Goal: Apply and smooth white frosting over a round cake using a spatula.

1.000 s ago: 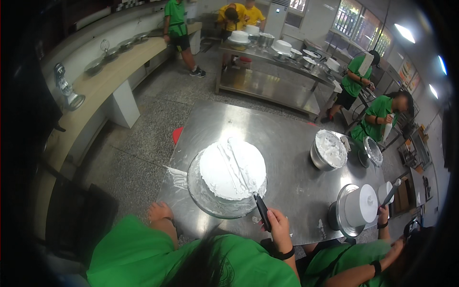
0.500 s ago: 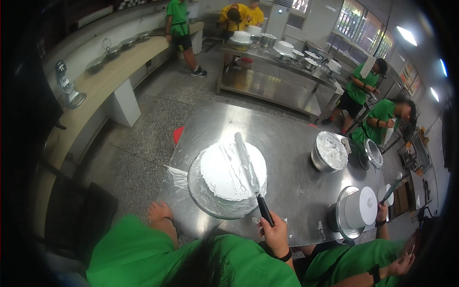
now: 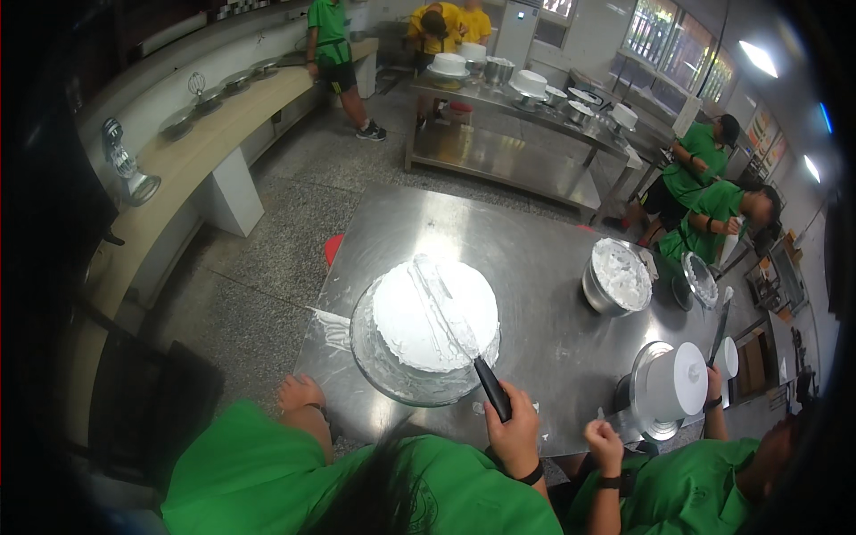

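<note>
In my right hand [image 3: 514,430] is the black handle of an icing spatula [image 3: 491,390], its fingers wrapped round it. The spatula's long blade lies across the top of a round white-frosted cake [image 3: 401,316], where ridges of cream run beside it. Under the cake is a round, cream-smeared turntable [image 3: 385,383] near the table's front left. My left hand [image 3: 301,395] rests at the table's left front edge, fingers spread and holding nothing.
The steel table [image 3: 535,267] carries a bowl of white cream [image 3: 618,281] and, beyond it, another bowl [image 3: 700,281]. At right, a co-worker in green [image 3: 704,481] works at a white cake [image 3: 678,383] on a metal turntable. More cakes stand on a far steel table [image 3: 499,147].
The spatula blade has tipped flatter and lower onto the cake top, my right hand shifting slightly. My left hand has not moved. The co-worker's near hand has come closer to the table.
</note>
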The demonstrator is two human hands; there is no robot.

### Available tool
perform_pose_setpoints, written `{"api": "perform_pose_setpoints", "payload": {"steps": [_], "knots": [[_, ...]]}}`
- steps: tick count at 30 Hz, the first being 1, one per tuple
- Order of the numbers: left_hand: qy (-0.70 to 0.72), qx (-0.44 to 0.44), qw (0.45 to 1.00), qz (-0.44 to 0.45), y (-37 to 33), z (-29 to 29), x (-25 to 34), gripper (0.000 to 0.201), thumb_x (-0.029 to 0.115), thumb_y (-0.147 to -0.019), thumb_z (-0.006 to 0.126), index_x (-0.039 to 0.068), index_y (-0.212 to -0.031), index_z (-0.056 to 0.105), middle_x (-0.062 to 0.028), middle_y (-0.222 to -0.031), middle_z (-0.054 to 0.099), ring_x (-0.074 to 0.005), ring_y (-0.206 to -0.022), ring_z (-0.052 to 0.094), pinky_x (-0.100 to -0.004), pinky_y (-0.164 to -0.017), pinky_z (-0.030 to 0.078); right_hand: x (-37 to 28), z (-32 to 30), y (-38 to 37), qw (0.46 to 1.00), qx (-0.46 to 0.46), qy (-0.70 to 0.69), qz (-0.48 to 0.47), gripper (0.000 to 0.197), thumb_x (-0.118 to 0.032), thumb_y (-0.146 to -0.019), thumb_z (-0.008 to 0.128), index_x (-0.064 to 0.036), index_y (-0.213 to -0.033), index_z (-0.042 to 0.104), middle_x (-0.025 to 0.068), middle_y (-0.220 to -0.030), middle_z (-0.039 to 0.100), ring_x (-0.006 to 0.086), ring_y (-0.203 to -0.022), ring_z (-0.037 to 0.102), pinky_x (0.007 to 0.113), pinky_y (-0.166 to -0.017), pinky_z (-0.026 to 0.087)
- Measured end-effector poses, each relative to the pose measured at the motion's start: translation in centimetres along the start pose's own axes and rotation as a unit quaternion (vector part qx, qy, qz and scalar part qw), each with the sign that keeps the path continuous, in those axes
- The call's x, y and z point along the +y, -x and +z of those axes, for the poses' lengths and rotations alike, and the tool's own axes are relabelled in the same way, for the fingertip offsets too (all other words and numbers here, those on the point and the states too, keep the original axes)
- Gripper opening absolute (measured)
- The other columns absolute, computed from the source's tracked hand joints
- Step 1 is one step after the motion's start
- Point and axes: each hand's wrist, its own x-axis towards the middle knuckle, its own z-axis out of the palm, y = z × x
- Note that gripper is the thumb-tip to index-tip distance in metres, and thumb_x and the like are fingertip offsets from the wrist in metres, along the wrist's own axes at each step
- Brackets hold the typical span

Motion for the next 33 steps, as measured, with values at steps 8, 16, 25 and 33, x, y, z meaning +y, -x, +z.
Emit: {"api": "perform_pose_setpoints", "payload": {"steps": [8,16,25,33], "knots": [[0.04,-0.113,0.993,-0.003,0.7,-5.4,1.7,0.043,0.038,-0.09,0.047,0.005,-0.117,0.054,-0.0162,-0.117,0.06,-0.0344,-0.111,0.056,-0.0483,-0.089,0.044,1.2,-0.8,-0.1,0.923,-0.077,-0.266,0.267,0.026,-0.013,-0.091,0.06,0.0002,-0.113,0.058,0.0074,-0.08,0.066,0.0093,-0.06,0.055,0.022,-0.056,0.043],[0.028,-0.07,0.997,0.012,-0.8,0.1,-0.4,0.04,0.04,-0.091,0.047,0.007,-0.111,0.056,-0.0149,-0.11,0.061,-0.0321,-0.104,0.058,-0.0487,-0.083,0.046,-0.2,-0.7,0.3,0.846,-0.228,-0.392,0.282,0.024,-0.016,-0.093,0.059,0.0014,-0.109,0.059,0.0047,-0.076,0.067,0.0056,-0.055,0.052,0.022,-0.051,0.041],[-0.048,-0.068,0.997,-0.004,-0.4,-0.9,0.4,0.046,0.045,-0.092,0.042,0.008,-0.115,0.057,-0.0143,-0.116,0.06,-0.0325,-0.106,0.057,-0.0496,-0.09,0.042,-1.3,-1.4,0.5,0.999,-0.033,0.001,-0.039,0.035,-0.007,-0.082,0.066,-0.0019,-0.117,0.059,0.0165,-0.085,0.062,0.031,-0.071,0.062,0.032,-0.068,0.051],[-0.036,-0.066,0.997,-0.01,0.3,-2.0,1.0,0.048,0.044,-0.092,0.039,0.008,-0.121,0.051,-0.0129,-0.121,0.058,-0.0308,-0.11,0.055,-0.0483,-0.09,0.042,1.1,-0.3,0.3,0.887,-0.165,-0.341,0.263,0.047,-0.014,-0.088,0.064,-0.0021,-0.131,0.047,0.0061,-0.091,0.061,0.011,-0.06,0.057,0.024,-0.052,0.046]]}}
